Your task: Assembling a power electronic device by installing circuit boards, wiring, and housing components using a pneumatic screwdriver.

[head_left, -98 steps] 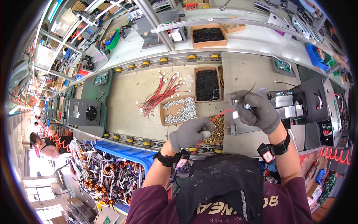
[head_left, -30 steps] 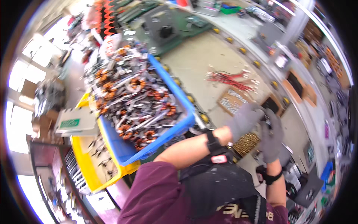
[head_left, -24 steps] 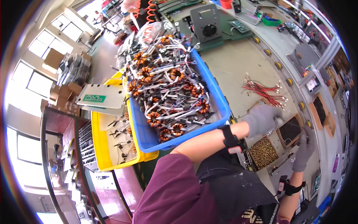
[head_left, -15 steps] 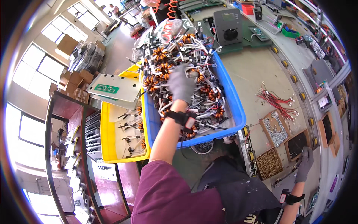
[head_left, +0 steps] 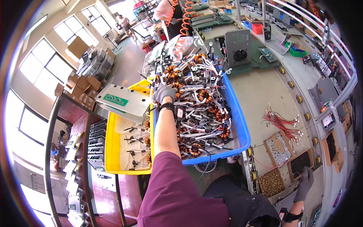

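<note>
My left hand point(head_left: 165, 94), in a grey glove, reaches into the left side of a blue bin point(head_left: 246, 128). Its fingers are curled down among the parts, and what they grip is hidden. Copper-wound ring coils point(head_left: 204, 96) with white and black leads fill this bin in a tangled heap. My right hand point(head_left: 304, 183), also gloved, is low at the right above the bench. Its fingers stretch away from me beside a small box of black parts point(head_left: 301, 163), and I see nothing held in it.
A yellow bin point(head_left: 109, 151) adjoins the blue one, with grey panels point(head_left: 130, 100) lying across it. Red wires point(head_left: 283, 123), a box of silver screws point(head_left: 278, 149) and a box of brass-coloured pieces point(head_left: 271, 183) lie on the bench. A grey housing point(head_left: 238, 47) stands behind. Other people are farther back.
My left hand has moved left and slightly down, from the middle of the coil heap to the bin's left side. My right hand has shifted slightly down and left. The view has tilted.
</note>
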`<state>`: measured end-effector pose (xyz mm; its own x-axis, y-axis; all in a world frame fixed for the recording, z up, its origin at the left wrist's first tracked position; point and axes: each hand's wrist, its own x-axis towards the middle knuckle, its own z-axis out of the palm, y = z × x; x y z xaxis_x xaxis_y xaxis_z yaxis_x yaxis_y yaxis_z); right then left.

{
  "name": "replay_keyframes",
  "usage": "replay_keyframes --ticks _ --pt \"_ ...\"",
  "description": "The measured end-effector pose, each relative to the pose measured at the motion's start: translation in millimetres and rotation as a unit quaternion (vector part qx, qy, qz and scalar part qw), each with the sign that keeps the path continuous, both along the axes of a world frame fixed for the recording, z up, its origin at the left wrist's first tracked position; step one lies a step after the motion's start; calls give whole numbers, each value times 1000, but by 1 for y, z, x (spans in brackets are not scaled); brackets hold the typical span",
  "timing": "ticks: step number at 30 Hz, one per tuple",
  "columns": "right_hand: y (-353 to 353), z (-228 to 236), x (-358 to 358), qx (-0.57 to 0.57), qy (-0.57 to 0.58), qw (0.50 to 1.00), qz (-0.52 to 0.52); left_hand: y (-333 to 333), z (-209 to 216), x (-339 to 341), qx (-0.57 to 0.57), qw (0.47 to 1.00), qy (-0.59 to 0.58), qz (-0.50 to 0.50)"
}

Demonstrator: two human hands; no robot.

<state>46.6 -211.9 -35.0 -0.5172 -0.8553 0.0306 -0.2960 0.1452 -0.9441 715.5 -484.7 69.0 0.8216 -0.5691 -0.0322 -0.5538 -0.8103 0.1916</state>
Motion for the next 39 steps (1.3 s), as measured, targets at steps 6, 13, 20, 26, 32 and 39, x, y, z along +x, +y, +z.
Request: replay_keyframes --ticks 6,13,20,26,32,39 --pt "14 22 18 68 -27 997 16 46 -11 -48 -174 979 -86 -65" --pt "12 40 27 22 -8 997 76 102 53 -95 -464 820 -206 -263" --pt "22 58 44 -27 -115 992 46 110 92 -182 -667 656 152 -319" --pt "58 107 38 -97 -125 986 -45 103 66 -307 -596 516 380 -485" --pt "84 117 22 -189 -152 958 -155 114 36 -402 -456 494 487 -557" --pt "101 97 9 -145 -218 959 -105 125 26 -463 -394 471 529 -586"
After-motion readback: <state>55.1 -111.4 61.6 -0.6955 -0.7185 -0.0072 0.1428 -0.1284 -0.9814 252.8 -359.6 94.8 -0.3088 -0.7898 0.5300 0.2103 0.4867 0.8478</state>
